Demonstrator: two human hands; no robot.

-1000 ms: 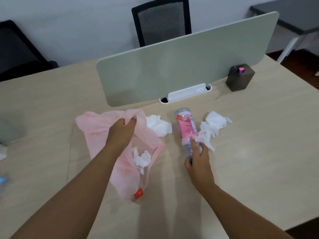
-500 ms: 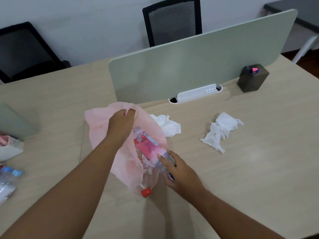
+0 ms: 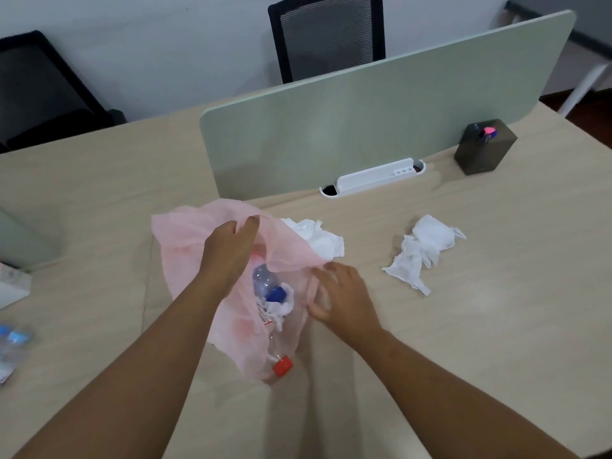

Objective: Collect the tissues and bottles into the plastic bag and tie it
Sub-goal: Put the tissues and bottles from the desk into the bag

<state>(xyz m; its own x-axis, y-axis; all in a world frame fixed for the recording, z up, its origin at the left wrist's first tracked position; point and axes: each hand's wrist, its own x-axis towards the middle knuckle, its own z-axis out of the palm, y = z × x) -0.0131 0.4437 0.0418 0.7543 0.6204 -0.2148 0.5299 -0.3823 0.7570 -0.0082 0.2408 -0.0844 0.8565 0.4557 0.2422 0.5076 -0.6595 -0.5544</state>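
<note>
- L hand (image 3: 231, 246): pinches far rim of bag (image 3: 185, 240) and holds the mouth up and open.
- R hand (image 3: 341, 299): at the near side of the mouth, fingers loose and spread against the film. Grips nothing that I can see.
- In bag: blue-cap bottle (image 3: 265, 283) w/ a tissue wad (image 3: 281, 308) by its cap; red-cap bottle (image 3: 282, 366) shows through the film at the closed end.
- Not yet in: near tissue (image 3: 318, 240), touching the bag and partly under its rim; far tissue (image 3: 424, 253), well apart to the right on the table (image 3: 463, 342); left bottles (image 3: 13, 346) at the frame edge, blurred, count unclear.
- Judged approx. halfway; tie not begun.
- Risk: mouth is held at one point only. If L hand slackens, the rim drops and the next item catches on the film.
- Risk: bottles are round and the bag lies flat. Tipping the mouth down could let blue-cap bottle roll out.
- Risk: shifting the bag could drag near tissue along underneath, so it gets missed.
- Risk: left bottles sit far off to the side, so they're easy to forget before tying.
- Risk: thin film. A hard pull w/ bottle weight inside could stretch or tear it.
</note>
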